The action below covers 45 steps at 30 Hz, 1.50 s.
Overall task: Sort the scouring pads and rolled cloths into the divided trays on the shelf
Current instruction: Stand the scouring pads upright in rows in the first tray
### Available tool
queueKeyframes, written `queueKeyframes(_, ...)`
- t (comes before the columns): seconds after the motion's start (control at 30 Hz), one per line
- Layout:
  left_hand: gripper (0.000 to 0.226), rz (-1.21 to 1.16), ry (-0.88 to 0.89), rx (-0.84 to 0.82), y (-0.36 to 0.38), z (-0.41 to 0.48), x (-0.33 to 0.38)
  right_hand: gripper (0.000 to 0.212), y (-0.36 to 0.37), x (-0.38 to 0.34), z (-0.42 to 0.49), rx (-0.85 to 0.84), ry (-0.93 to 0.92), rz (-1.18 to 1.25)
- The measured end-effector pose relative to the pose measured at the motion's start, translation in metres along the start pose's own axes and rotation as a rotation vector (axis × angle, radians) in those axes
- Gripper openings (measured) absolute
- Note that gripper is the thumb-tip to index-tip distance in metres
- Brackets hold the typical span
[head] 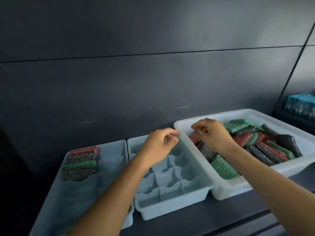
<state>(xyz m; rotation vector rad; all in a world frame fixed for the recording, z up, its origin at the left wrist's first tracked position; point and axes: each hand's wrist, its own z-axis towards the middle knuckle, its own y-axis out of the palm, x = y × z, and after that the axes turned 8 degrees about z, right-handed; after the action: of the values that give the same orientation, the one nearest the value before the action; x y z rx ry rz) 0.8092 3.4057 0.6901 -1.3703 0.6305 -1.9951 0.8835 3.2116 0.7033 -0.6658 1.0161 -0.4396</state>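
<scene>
A: What sits on the dark shelf (238,217)?

B: Largest, a white bin (226,188) at right, heaped with wrapped scouring pads (265,147). Left of it, touching, a blue divided tray (170,206), and another tray (109,150) holding a short row of pads (81,161).

A: The hands?

B: Left hand (156,149) hovers half-curled above the middle tray, holding nothing. Right hand (211,133) reaches into the bin, fingers bunched; I cannot tell if it grips a pad.

Dark panelled wall (136,74), dim light
</scene>
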Motion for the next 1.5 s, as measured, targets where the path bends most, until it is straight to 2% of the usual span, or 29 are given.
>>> queueKeyframes(0.1,0.025,0.045,0.025,-0.063,0.029,0.028,0.020,0.017,-0.028,0.044,0.015,0.033,0.122,-0.047)
queueKeyframes(0.2,0.026,0.170,-0.010,-0.105,0.056,0.061,0.026,0.025,-0.044,0.076,0.030,-0.062,0.178,-0.237)
queueKeyframes(0.33,0.027,0.518,-0.060,-0.199,0.079,0.095,0.027,0.029,-0.041,0.099,0.045,-0.225,0.178,-0.372)
queueKeyframes(0.43,0.041,0.770,-0.108,-0.343,0.090,0.112,0.030,0.032,-0.030,0.112,0.054,-0.295,0.154,-0.452)
queueKeyframes(0.57,0.055,0.967,-0.106,-0.494,0.103,0.132,0.029,0.037,-0.021,0.122,0.064,-0.331,0.123,-0.564)
queueKeyframes(0.63,0.051,1.005,-0.103,-0.526,0.107,0.136,0.029,0.028,-0.020,0.124,0.065,-0.330,0.129,-0.565)
queueKeyframes(0.73,0.027,1.018,-0.058,-0.422,0.108,0.137,0.026,0.017,-0.024,0.125,0.063,-0.252,0.124,-0.554)
queueKeyframes(0.87,0.022,0.914,-0.052,-0.197,0.102,0.128,0.024,0.014,-0.036,0.113,0.056,-0.106,0.113,-0.436)
queueKeyframes(1.0,0.033,0.426,-0.180,0.022,0.084,0.112,0.027,0.011,-0.042,0.093,0.045,0.078,0.073,-0.185)
queueKeyframes(1.07,0.030,0.194,-0.207,0.133,0.070,0.100,0.027,0.013,-0.044,0.081,0.037,0.154,0.040,-0.084)
queueKeyframes(1.17,0.024,-0.033,-0.217,0.251,0.044,0.070,0.026,0.015,-0.047,0.058,0.026,0.240,-0.001,0.018)
queueKeyframes(1.3,0.025,-0.193,-0.232,0.327,0.007,0.019,0.016,0.012,-0.037,0.023,0.019,0.240,-0.040,0.239)
queueKeyframes(1.43,0.025,-0.199,-0.240,0.353,-0.035,-0.028,-0.007,0.023,-0.011,-0.021,0.011,0.173,-0.053,0.405)
queueKeyframes(1.5,0.026,-0.190,-0.243,0.370,-0.057,-0.055,-0.022,0.018,0.008,-0.042,0.006,0.132,-0.066,0.427)
